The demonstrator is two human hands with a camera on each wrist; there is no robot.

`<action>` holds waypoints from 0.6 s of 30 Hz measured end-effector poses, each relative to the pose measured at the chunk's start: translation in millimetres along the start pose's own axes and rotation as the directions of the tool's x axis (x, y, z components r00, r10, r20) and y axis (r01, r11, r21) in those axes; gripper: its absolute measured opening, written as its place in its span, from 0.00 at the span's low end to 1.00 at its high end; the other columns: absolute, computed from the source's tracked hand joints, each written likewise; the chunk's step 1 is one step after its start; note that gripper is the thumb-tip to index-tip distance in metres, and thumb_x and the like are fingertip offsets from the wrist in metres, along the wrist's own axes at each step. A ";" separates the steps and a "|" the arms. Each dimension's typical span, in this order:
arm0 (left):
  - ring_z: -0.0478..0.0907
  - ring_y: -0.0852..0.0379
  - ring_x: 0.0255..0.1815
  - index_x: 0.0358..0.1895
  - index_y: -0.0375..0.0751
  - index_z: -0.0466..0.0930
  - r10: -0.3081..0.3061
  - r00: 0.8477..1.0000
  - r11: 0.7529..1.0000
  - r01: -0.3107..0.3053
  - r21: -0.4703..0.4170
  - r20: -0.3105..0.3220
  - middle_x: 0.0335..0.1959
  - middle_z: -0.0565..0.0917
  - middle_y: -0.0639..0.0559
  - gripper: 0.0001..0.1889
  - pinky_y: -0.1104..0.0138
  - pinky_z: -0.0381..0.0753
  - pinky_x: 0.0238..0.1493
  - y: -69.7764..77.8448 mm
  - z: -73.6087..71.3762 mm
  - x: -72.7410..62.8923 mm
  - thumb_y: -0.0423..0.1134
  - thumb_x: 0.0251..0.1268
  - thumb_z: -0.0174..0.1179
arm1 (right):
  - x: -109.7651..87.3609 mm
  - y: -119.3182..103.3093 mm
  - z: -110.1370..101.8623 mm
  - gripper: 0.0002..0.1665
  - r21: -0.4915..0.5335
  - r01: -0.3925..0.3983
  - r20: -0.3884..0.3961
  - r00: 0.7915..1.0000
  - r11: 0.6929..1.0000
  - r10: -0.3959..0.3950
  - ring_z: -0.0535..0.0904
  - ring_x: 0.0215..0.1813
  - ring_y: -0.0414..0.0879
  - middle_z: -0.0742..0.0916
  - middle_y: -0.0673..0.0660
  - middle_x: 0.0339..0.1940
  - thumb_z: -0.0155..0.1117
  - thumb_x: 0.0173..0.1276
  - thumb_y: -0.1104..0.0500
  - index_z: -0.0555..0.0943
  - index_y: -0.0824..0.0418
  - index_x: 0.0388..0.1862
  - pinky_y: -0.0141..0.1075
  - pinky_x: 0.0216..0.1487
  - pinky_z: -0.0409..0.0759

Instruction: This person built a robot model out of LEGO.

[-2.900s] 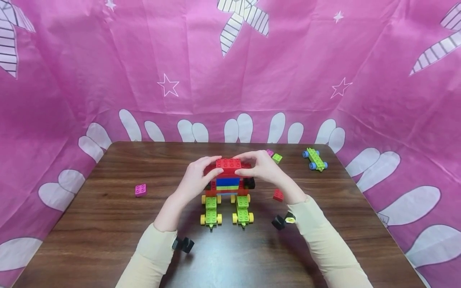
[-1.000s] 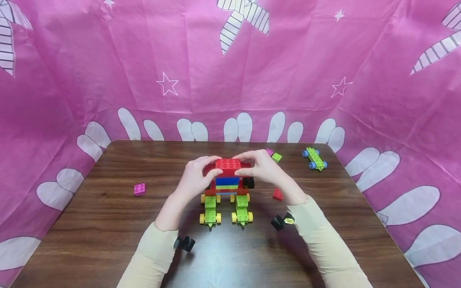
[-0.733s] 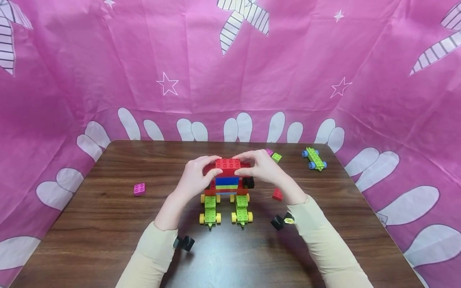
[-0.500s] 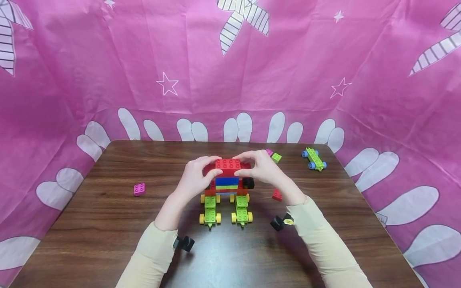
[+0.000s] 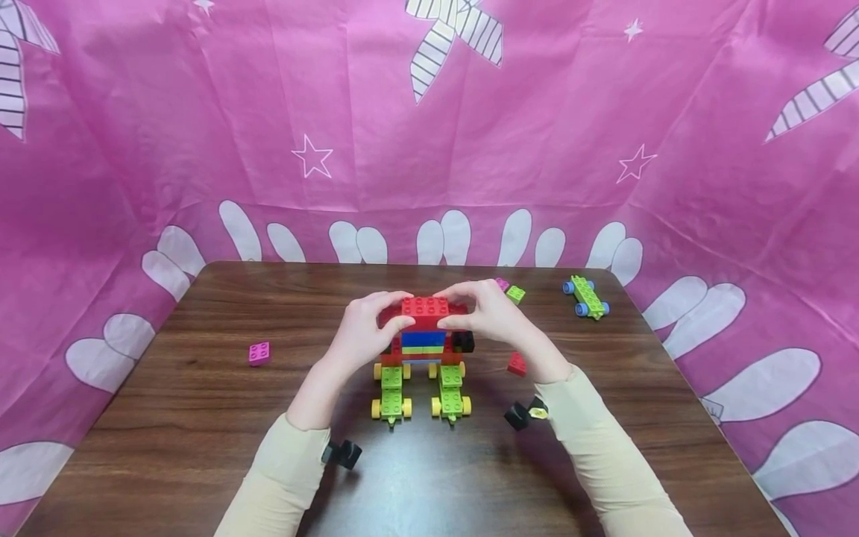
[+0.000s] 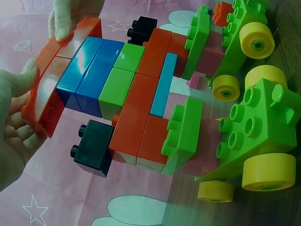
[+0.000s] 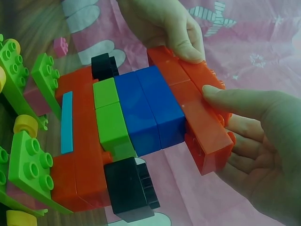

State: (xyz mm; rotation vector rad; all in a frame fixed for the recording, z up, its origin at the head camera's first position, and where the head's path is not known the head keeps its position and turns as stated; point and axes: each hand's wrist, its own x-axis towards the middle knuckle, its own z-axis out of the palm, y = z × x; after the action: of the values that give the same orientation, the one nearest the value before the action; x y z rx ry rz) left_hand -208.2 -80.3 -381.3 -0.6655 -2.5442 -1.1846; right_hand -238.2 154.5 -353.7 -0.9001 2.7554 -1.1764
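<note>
A toy-brick figure stands on the table, its top made of red bricks [image 5: 425, 307]. My left hand [image 5: 360, 328] pinches those red bricks from the left side, thumb in front and fingers behind. On the opposite end my right hand [image 5: 493, 313] does the same. Below the red layer come blue bricks [image 6: 89, 75], green bricks [image 7: 110, 117] and a wider red row [image 6: 136, 113] with a light blue strip [image 6: 163, 84]. A black brick [image 6: 94, 146] sticks out at each side. Two green wheeled bases [image 5: 391, 391] with yellow wheels carry the figure.
A pink brick [image 5: 259, 353] lies to the left on the brown table [image 5: 168, 418]. Right of the figure is a loose red brick [image 5: 517, 364]. Farther back are a green brick [image 5: 516, 294], another pink brick [image 5: 502, 284] and a green base with blue wheels [image 5: 586, 297].
</note>
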 end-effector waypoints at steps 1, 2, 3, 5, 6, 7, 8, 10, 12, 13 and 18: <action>0.82 0.47 0.52 0.56 0.43 0.82 -0.001 1.000 1.000 0.001 0.001 0.000 0.52 0.85 0.45 0.19 0.53 0.83 0.52 0.0 0.2 0.0 0.42 0.63 0.67 | 0.1 -0.2 -0.2 0.23 0.001 -0.003 0.003 1.000 1.000 0.003 0.85 0.44 0.46 0.90 0.55 0.42 0.76 0.57 0.55 0.85 0.60 0.51 0.40 0.45 0.84; 0.82 0.47 0.52 0.56 0.43 0.82 0.000 1.000 1.000 0.000 0.001 0.000 0.52 0.85 0.45 0.19 0.53 0.83 0.52 -0.2 0.4 0.3 0.42 0.63 0.66 | 0.0 -0.3 -0.4 0.23 -0.001 -0.004 0.004 1.000 1.000 0.004 0.85 0.45 0.47 0.90 0.55 0.43 0.76 0.57 0.55 0.85 0.60 0.51 0.40 0.45 0.84; 0.82 0.47 0.52 0.56 0.43 0.82 0.001 1.000 1.000 -0.001 0.002 -0.002 0.52 0.85 0.45 0.19 0.53 0.83 0.52 -0.3 0.5 0.4 0.42 0.63 0.66 | 0.1 -0.6 -0.6 0.23 0.000 -0.004 0.005 1.000 1.000 0.004 0.85 0.45 0.47 0.90 0.55 0.43 0.76 0.57 0.55 0.85 0.60 0.51 0.40 0.45 0.84; 0.82 0.47 0.52 0.56 0.42 0.82 0.006 1.000 1.000 -0.006 0.003 -0.005 0.52 0.86 0.45 0.19 0.53 0.83 0.53 -0.3 0.5 0.7 0.42 0.63 0.66 | 0.0 -1.4 -0.8 0.23 0.001 0.001 0.005 1.000 1.000 -0.001 0.85 0.45 0.47 0.90 0.55 0.43 0.76 0.57 0.55 0.85 0.60 0.51 0.40 0.45 0.85; 0.82 0.47 0.52 0.56 0.42 0.82 0.007 1.000 1.000 -0.007 0.004 -0.007 0.51 0.86 0.45 0.19 0.53 0.83 0.53 -0.2 0.6 0.8 0.42 0.63 0.66 | -0.1 -1.6 -0.8 0.23 -0.001 0.004 0.003 1.000 1.000 -0.004 0.85 0.45 0.47 0.90 0.55 0.43 0.76 0.57 0.55 0.85 0.60 0.51 0.40 0.45 0.84; 0.82 0.47 0.52 0.56 0.42 0.82 0.008 1.000 1.000 -0.008 0.004 -0.008 0.51 0.86 0.44 0.19 0.53 0.83 0.53 -0.1 0.6 0.9 0.41 0.63 0.66 | -0.2 -1.6 -0.7 0.23 0.000 0.006 0.000 1.000 1.000 -0.006 0.85 0.45 0.47 0.90 0.55 0.43 0.76 0.57 0.56 0.85 0.61 0.51 0.39 0.45 0.85; 0.82 0.47 0.52 0.56 0.42 0.82 0.008 1.000 1.000 -0.008 0.004 -0.008 0.51 0.86 0.44 0.19 0.53 0.83 0.53 0.0 0.7 0.9 0.41 0.63 0.66 | -0.4 -1.7 -0.5 0.23 -0.001 0.008 -0.003 1.000 1.000 -0.008 0.85 0.44 0.46 0.90 0.55 0.42 0.76 0.57 0.56 0.85 0.61 0.51 0.39 0.44 0.85; 0.82 0.47 0.52 0.56 0.41 0.82 0.007 1.000 1.000 -0.007 0.004 -0.009 0.52 0.85 0.44 0.19 0.53 0.83 0.53 0.4 0.8 0.5 0.41 0.63 0.66 | -0.9 -1.9 -0.2 0.22 -0.003 0.014 -0.008 1.000 1.000 -0.014 0.85 0.43 0.46 0.90 0.55 0.42 0.76 0.57 0.56 0.85 0.61 0.51 0.38 0.42 0.85; 0.82 0.47 0.52 0.56 0.41 0.82 0.002 1.000 1.000 -0.002 0.002 -0.010 0.51 0.86 0.44 0.19 0.53 0.83 0.52 0.4 1.1 0.0 0.41 0.62 0.67 | -1.6 -1.9 0.2 0.22 -0.001 0.014 -0.011 1.000 1.000 -0.014 0.84 0.42 0.46 0.90 0.55 0.42 0.76 0.57 0.56 0.85 0.61 0.50 0.37 0.40 0.84; 0.82 0.47 0.51 0.56 0.41 0.82 0.001 1.000 1.000 -0.001 0.001 -0.011 0.51 0.86 0.44 0.19 0.53 0.83 0.52 0.6 1.2 -0.3 0.41 0.62 0.67 | -2.1 -1.9 0.4 0.22 0.004 0.014 -0.012 1.000 1.000 -0.014 0.84 0.42 0.46 0.90 0.55 0.42 0.76 0.56 0.56 0.85 0.61 0.50 0.36 0.40 0.84; 0.82 0.47 0.50 0.56 0.40 0.82 -0.001 1.000 1.000 0.001 -0.004 -0.019 0.50 0.86 0.44 0.19 0.54 0.84 0.51 0.7 2.0 -0.9 0.41 0.62 0.67 | -3.2 -2.6 0.4 0.22 0.028 0.007 -0.008 1.000 1.000 -0.007 0.85 0.43 0.47 0.90 0.55 0.42 0.76 0.57 0.57 0.85 0.61 0.50 0.37 0.41 0.85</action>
State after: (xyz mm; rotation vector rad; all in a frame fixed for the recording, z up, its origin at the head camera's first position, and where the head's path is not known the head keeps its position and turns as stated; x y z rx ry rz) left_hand -207.2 -78.6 -382.5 -0.6504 -2.5277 -1.1903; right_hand -234.1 154.5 -353.0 -0.9051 2.7373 -1.2191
